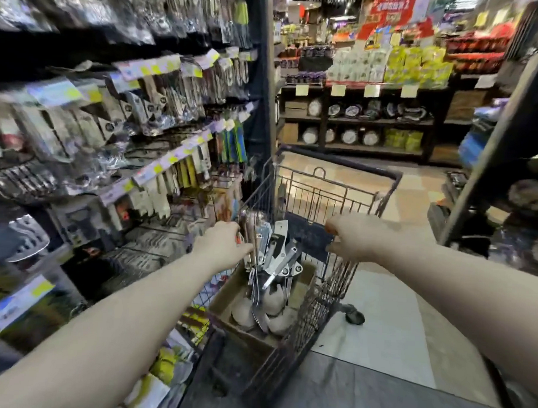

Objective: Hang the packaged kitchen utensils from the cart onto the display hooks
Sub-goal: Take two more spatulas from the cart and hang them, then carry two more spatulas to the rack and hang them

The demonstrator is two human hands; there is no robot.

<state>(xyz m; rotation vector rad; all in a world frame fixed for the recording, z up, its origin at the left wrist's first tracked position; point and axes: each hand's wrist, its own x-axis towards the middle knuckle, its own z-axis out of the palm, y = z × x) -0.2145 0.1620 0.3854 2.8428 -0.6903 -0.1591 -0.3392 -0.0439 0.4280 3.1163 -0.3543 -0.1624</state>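
Packaged utensils (pixel 278 250), tops gripped in left hand (pixel 226 245); right hand (pixel 352 238) curled by cart (pixel 319 298) rim, three o'clock, hold unclear. Lift straight, untangled.

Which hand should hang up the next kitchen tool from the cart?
Left. The left hand touches the packaged utensils in the cart, and the display hooks are on its side. The right hand hovers over the cart's other side, away from the hooks.
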